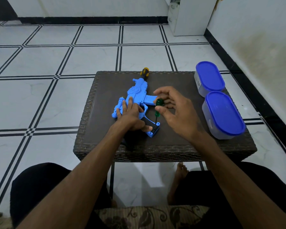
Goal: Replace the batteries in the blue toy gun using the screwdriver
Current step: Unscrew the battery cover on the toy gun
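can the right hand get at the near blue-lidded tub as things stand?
Probably yes. The near tub stands just right of the right hand on the table, with nothing between them. But that hand is pinching the green screwdriver, so it would have to put it down first.

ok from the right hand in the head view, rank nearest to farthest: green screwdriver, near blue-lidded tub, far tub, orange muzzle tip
From the right hand:
1. Green screwdriver, in its fingers.
2. Near tub, to its right.
3. Far tub, right, further back.
4. Orange muzzle tip, back left edge.
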`<action>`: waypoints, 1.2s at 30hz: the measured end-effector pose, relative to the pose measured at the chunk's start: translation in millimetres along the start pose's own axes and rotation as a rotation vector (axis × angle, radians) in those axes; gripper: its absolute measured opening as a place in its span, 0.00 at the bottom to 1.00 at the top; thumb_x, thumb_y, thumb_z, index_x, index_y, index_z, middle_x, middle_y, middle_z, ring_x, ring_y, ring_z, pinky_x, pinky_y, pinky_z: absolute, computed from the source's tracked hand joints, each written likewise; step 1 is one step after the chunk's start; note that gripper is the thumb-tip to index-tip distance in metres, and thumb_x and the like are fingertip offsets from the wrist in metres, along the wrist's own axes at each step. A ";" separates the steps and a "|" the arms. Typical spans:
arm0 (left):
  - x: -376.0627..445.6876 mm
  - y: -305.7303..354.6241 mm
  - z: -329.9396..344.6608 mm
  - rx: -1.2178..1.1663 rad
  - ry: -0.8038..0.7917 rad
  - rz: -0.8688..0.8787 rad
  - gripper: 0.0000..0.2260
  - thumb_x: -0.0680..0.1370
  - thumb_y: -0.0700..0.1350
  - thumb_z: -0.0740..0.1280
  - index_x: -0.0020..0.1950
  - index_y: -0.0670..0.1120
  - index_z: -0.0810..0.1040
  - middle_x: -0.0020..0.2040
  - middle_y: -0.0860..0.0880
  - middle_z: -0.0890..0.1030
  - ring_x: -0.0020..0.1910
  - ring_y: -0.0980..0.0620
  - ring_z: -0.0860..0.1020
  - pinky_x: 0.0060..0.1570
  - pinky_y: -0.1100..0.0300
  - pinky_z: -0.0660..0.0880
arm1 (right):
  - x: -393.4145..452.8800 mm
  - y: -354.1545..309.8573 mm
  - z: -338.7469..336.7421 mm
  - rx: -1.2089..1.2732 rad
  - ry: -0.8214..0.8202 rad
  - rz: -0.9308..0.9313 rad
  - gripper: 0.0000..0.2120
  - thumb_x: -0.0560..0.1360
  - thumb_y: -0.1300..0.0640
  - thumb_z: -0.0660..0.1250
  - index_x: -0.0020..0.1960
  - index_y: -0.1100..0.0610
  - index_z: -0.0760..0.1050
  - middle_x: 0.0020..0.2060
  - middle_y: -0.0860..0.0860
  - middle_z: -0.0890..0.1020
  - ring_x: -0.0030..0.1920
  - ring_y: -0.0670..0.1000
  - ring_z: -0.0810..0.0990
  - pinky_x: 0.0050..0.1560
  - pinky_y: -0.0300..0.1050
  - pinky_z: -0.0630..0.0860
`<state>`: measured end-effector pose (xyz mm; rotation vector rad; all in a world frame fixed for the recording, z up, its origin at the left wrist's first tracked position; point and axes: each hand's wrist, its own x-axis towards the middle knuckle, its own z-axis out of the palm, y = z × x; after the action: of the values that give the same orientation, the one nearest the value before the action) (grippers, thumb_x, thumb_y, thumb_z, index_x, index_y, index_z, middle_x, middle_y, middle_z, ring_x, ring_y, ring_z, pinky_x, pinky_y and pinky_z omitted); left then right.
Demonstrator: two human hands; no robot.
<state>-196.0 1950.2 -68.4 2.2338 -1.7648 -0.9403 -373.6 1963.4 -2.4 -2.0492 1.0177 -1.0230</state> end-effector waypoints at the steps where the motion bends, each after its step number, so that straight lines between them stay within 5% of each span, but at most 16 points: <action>1: 0.0 0.0 0.0 0.000 0.001 -0.001 0.33 0.65 0.55 0.79 0.63 0.53 0.67 0.79 0.51 0.35 0.76 0.48 0.31 0.73 0.42 0.33 | -0.5 -0.9 -1.2 0.021 -0.009 0.014 0.17 0.74 0.69 0.68 0.60 0.57 0.75 0.50 0.49 0.83 0.53 0.42 0.81 0.54 0.39 0.79; 6: -0.7 0.3 0.1 0.001 0.001 0.000 0.33 0.65 0.55 0.79 0.64 0.53 0.67 0.79 0.51 0.35 0.76 0.48 0.31 0.73 0.42 0.33 | -4.1 2.6 -0.9 -0.006 -0.071 -0.061 0.13 0.75 0.66 0.68 0.59 0.57 0.79 0.56 0.49 0.81 0.57 0.45 0.80 0.55 0.39 0.79; 11: -1.2 -0.2 -0.7 -0.004 -0.001 0.012 0.32 0.65 0.55 0.79 0.63 0.53 0.67 0.79 0.51 0.35 0.76 0.47 0.32 0.73 0.42 0.33 | -1.6 6.4 2.3 -0.026 0.023 -0.040 0.10 0.72 0.61 0.74 0.54 0.56 0.83 0.49 0.52 0.79 0.46 0.45 0.79 0.46 0.34 0.77; 16: -0.7 0.8 -0.8 0.000 -0.003 -0.001 0.33 0.65 0.55 0.79 0.64 0.53 0.67 0.79 0.51 0.35 0.76 0.48 0.32 0.73 0.42 0.33 | -1.4 1.6 -2.4 0.011 -0.017 0.009 0.17 0.75 0.69 0.66 0.62 0.57 0.75 0.53 0.49 0.83 0.56 0.41 0.81 0.55 0.35 0.78; 19: -1.3 1.1 -0.8 0.008 -0.005 -0.003 0.34 0.65 0.55 0.79 0.66 0.53 0.67 0.79 0.51 0.34 0.76 0.48 0.32 0.73 0.42 0.33 | -2.7 4.4 -1.7 -0.044 -0.036 -0.044 0.14 0.76 0.64 0.67 0.60 0.57 0.78 0.56 0.48 0.82 0.57 0.44 0.80 0.55 0.42 0.80; 24: -1.5 0.7 -1.2 0.007 -0.002 0.004 0.33 0.65 0.55 0.79 0.65 0.52 0.67 0.79 0.51 0.35 0.76 0.47 0.32 0.73 0.42 0.34 | -1.9 7.4 0.1 -0.067 -0.001 -0.027 0.12 0.72 0.58 0.74 0.56 0.53 0.83 0.49 0.50 0.76 0.40 0.48 0.78 0.43 0.37 0.77; 30: -0.7 1.2 -1.2 0.012 -0.006 -0.003 0.33 0.65 0.55 0.79 0.65 0.53 0.67 0.79 0.51 0.35 0.76 0.47 0.32 0.73 0.42 0.34 | -0.9 0.5 -4.0 -0.034 -0.003 -0.016 0.17 0.75 0.69 0.66 0.61 0.56 0.77 0.54 0.47 0.83 0.56 0.40 0.80 0.52 0.34 0.78; 36: -1.2 0.4 -0.3 -0.002 -0.001 0.008 0.33 0.65 0.54 0.79 0.65 0.52 0.67 0.79 0.51 0.35 0.76 0.47 0.32 0.74 0.42 0.34 | -4.7 5.8 0.3 -0.047 -0.016 -0.046 0.10 0.74 0.59 0.73 0.55 0.56 0.82 0.52 0.49 0.78 0.48 0.45 0.80 0.46 0.35 0.78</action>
<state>-196.3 1951.1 -67.5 2.2239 -1.7717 -0.9413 -377.3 1964.4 -8.8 -2.1241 1.0000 -1.0136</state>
